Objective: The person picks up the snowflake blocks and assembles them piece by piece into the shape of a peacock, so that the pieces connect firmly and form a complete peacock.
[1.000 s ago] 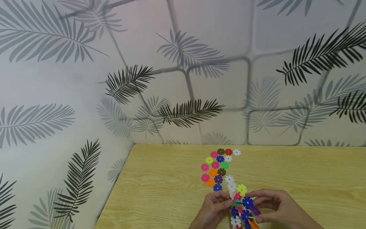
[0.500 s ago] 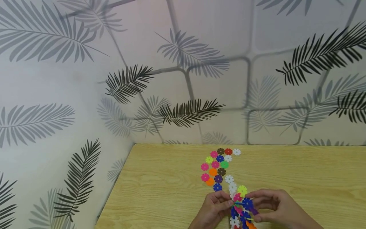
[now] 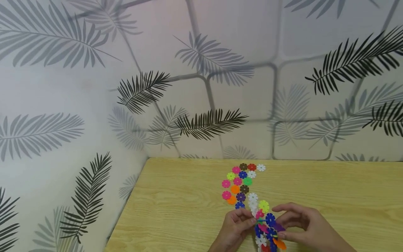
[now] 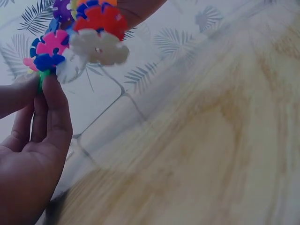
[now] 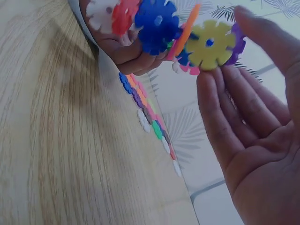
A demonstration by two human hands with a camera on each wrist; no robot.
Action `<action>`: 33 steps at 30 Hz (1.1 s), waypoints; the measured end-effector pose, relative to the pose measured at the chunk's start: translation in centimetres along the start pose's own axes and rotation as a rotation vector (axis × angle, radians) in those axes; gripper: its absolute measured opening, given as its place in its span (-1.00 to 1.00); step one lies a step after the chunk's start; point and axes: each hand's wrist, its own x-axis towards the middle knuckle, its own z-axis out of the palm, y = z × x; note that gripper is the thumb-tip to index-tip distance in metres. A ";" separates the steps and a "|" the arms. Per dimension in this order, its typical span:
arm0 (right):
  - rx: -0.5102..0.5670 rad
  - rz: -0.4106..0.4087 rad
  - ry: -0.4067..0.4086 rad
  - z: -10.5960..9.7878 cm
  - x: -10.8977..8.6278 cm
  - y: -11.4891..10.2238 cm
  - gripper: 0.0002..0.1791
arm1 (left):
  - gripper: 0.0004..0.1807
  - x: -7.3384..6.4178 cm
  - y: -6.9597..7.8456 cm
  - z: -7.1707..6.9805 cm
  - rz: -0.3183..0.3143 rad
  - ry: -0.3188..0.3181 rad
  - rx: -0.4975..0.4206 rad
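Notched plastic snowflake discs in several colours are slotted together into one piece; a blue disc [image 3: 270,219] faces up in its middle. On the left side my left hand [image 3: 231,229] pinches this piece between thumb and fingers, at a green disc [image 4: 43,77] in the left wrist view. My right hand [image 3: 306,225] has thumb and fingers curved around a purple disc [image 3: 279,227] on the right side, its index finger lifted away. A yellow disc [image 5: 211,44] overlaps the purple one in the right wrist view, right at the fingertips. An orange disc [image 3: 279,244] juts out below.
Behind the left hand, loose snowflake discs [image 3: 237,181] lie in a curved band on the wooden table [image 3: 176,206]. Several white discs [image 3: 253,197] lie just beyond the joined piece. A wall [image 3: 201,98] with a leaf pattern rises from the table's back edge.
The joined piece has tilted slightly, its yellow and blue discs shifting a little left and up. My right index finger has lifted slightly. The left hand keeps its grip.
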 end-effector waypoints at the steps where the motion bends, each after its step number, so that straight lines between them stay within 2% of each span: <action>1: -0.011 0.020 0.026 0.0 0.0 -0.1 -0.35 | -0.66 0.0 0.0 0.0 0.014 0.006 0.012; 3: -0.031 0.049 0.059 0.1 0.0 -0.1 -0.32 | -0.68 0.0 0.1 0.0 0.037 0.020 0.031; 6: -0.086 0.071 0.057 0.1 -0.1 0.0 -0.29 | -0.70 -0.1 0.1 0.0 0.059 0.027 0.055; 12: -0.265 -0.005 0.015 -0.1 -0.1 0.0 -0.40 | -0.72 -0.2 0.2 0.0 0.064 0.033 0.059; 15: -0.344 -0.053 0.028 0.1 -0.2 -0.3 -0.40 | -0.72 -0.3 0.3 0.0 0.066 0.026 0.054; 19: -0.420 -0.060 0.058 0.5 -0.2 -0.8 -0.34 | -0.72 -0.3 0.4 0.0 0.071 0.020 0.044; 24: -0.407 -0.060 0.074 0.8 -0.2 -1.1 -0.38 | -0.74 -0.2 0.2 0.1 0.076 0.028 0.050; 30: -0.309 -0.131 0.081 0.5 -0.3 -0.6 -0.65 | -0.72 0.0 0.0 0.2 0.077 0.019 0.056; 33: -0.256 -0.139 0.055 0.0 -0.3 -0.2 -0.73 | -0.70 0.0 -0.1 0.2 0.084 0.006 0.059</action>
